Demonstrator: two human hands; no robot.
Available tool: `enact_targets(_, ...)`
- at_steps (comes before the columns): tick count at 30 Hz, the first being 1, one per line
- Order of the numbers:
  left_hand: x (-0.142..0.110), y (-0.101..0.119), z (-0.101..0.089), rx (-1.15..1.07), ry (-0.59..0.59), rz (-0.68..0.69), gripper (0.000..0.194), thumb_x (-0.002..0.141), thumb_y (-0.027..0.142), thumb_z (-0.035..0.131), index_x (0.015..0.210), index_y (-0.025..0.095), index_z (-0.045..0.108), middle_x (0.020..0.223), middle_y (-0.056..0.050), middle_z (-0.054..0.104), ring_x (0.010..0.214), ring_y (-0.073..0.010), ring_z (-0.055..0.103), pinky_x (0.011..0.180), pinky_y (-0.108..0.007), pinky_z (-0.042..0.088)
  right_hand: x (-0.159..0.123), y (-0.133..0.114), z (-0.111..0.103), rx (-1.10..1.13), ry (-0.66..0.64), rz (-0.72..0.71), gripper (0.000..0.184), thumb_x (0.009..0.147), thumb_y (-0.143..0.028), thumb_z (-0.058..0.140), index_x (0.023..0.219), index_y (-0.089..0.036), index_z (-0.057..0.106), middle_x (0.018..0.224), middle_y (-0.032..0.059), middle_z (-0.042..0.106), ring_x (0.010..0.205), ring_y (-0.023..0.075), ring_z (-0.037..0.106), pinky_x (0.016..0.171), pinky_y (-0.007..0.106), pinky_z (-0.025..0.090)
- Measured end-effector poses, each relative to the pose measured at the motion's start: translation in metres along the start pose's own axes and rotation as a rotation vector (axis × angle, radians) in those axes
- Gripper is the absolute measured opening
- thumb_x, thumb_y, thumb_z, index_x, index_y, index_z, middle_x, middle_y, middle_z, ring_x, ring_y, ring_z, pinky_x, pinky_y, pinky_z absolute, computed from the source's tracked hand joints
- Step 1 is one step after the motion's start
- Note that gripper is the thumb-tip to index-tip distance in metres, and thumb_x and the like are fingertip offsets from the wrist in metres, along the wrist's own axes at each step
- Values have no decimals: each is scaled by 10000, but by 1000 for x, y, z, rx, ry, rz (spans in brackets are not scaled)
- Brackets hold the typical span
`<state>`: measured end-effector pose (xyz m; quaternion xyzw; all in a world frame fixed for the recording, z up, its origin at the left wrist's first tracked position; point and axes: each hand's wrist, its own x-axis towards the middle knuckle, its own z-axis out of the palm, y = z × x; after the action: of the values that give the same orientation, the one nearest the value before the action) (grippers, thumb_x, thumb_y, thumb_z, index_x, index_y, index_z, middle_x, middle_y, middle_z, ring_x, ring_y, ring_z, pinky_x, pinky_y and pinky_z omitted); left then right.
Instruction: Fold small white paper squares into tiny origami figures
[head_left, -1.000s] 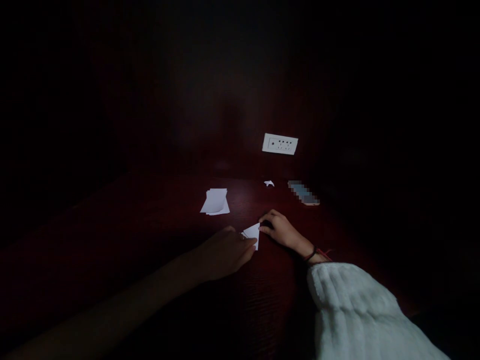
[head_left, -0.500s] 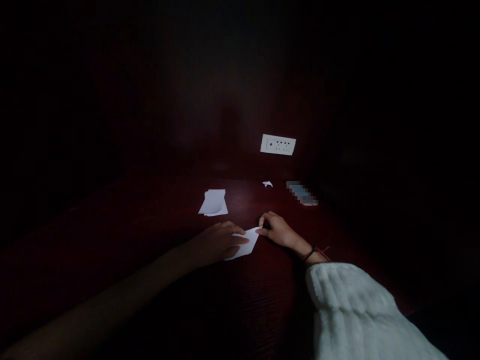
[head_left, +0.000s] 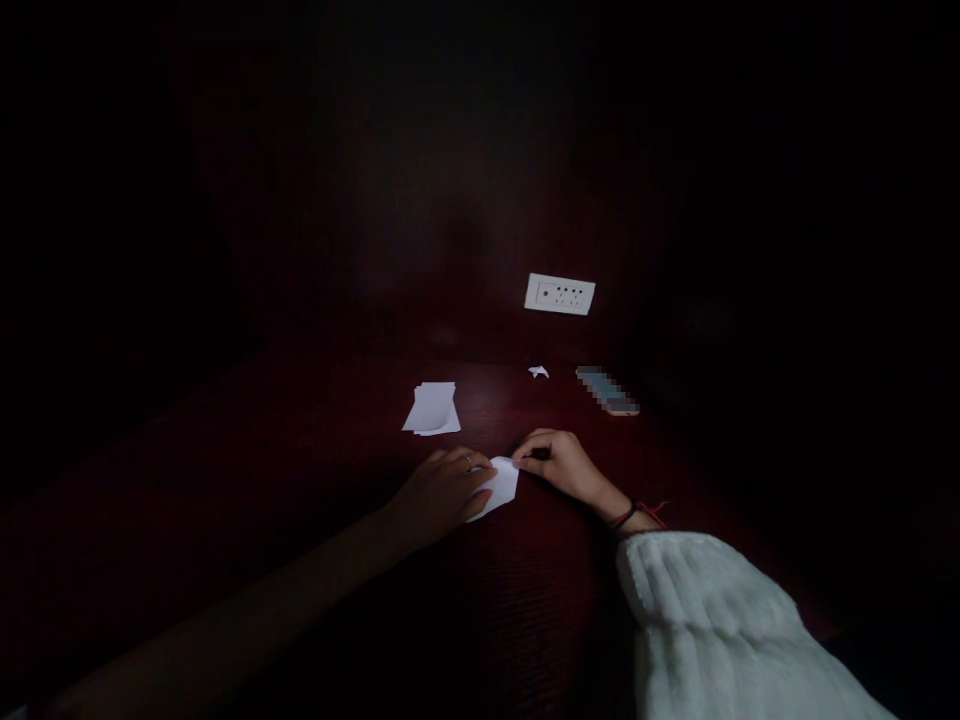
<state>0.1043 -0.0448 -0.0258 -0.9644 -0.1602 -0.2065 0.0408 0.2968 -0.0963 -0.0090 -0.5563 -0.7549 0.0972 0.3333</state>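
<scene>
A small sheet of white paper point(head_left: 505, 482) with angled, folded-looking edges lies on the dark red table between my hands. My left hand point(head_left: 446, 492), with a ring on one finger, rests on the paper's left part, its fingers spread and pressing down. Much of that side is hidden under the fingers. At the upper right corner, my right hand point(head_left: 564, 464) pinches the paper's edge between thumb and fingertips. This wrist wears a dark and red cord, below it a white knitted sleeve.
A small stack of white paper point(head_left: 433, 408) lies beyond my left hand. Farther back is a small crumpled or folded white piece point(head_left: 538, 372). A blurred-out phone point(head_left: 609, 391) lies at the right. A white wall socket point(head_left: 559, 294) sits above the table. The surroundings are very dark.
The paper's right corner, pointed before, now looks blunt, as if turned over. My left hand has shifted slightly right and covers more of the paper. The view has moved a little.
</scene>
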Motion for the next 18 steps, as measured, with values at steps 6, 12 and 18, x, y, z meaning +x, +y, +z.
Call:
enact_targets(6,0,1,0,35,-9,-25,202,778,258,422,956,207,503,950,-24,512,898,-186,436,731,-320,324,-3,-5,-5,-18,-160,-229,160,750,-177,464,776,-166,621,856,23,599,771,87,546,732,192,400)
enact_targets(12,0,2,2,18,7,-24,190,768,255,437,940,205,503,925,-17,507,881,-177,439,732,-314,329,-5,-7,-6,-99,-247,-316,189,758,-138,444,817,-172,621,886,29,586,817,98,532,758,205,400)
enact_targets(18,1,1,5,42,25,-16,210,764,250,431,958,191,487,1025,-36,477,929,-195,424,742,-332,327,-5,-7,-5,-157,-274,-360,212,760,-124,437,857,-177,618,898,32,574,837,103,514,781,218,393)
